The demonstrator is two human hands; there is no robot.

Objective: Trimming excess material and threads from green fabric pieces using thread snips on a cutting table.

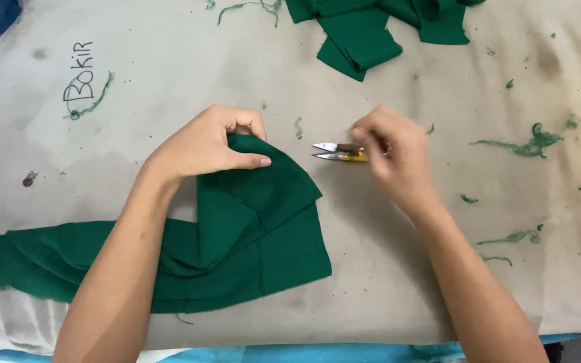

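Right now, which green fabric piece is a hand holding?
The near green fabric piece, pinched at its top fold by the left hand. The far pile at the table's top edge lies untouched.

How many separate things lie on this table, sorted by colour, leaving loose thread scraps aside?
Green: 2, the folded fabric piece pinched by the left hand, and the fabric pile at the top edge.
Silver and yellow: 1, the thread snips at the right hand.
Total: 3
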